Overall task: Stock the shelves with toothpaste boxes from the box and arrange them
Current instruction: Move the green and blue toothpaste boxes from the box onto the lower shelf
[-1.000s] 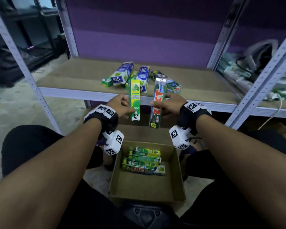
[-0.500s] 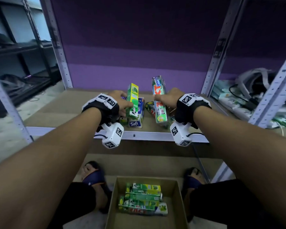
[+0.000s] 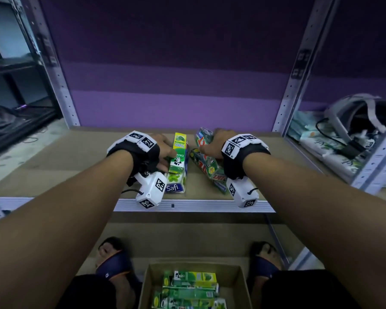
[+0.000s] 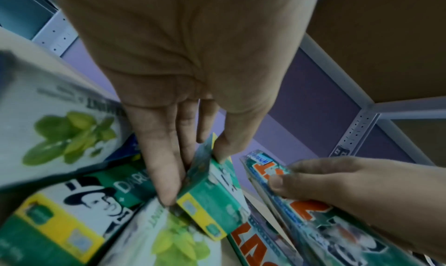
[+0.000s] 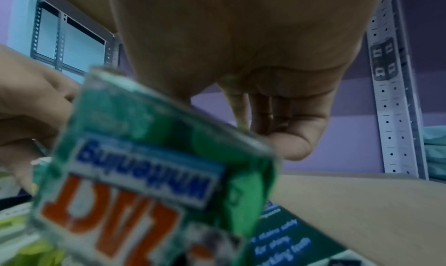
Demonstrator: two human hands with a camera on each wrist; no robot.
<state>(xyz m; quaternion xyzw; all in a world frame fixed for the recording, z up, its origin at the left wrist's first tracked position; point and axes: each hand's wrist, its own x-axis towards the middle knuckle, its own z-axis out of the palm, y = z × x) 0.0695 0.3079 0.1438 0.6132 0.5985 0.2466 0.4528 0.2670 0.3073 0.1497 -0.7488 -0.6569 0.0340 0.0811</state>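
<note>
My left hand (image 3: 166,156) pinches a green and yellow Darlie toothpaste box (image 3: 179,150), which lies lengthwise on top of the pile on the shelf (image 3: 80,166). In the left wrist view the left hand (image 4: 198,174) has its fingers on one side of that Darlie box (image 4: 212,199) and its thumb on the other. My right hand (image 3: 207,141) grips a green Zact box (image 3: 202,137), held tilted over other Zact boxes (image 3: 206,167). The right wrist view shows the Zact box (image 5: 149,184) close up under the fingers (image 5: 292,140). A Safi box (image 3: 176,186) lies beneath the Darlie box.
The open cardboard box (image 3: 236,277) on the floor below holds several more green toothpaste boxes (image 3: 194,286). My feet in sandals (image 3: 114,262) flank it. Metal shelf posts (image 3: 292,85) stand at both sides. Bags and cables (image 3: 343,139) fill the neighbouring shelf at right.
Both hands have moved forward and down from in front of the shelf edge, bringing the upright Darlie and Zact boxes down onto the pile on the shelf.
</note>
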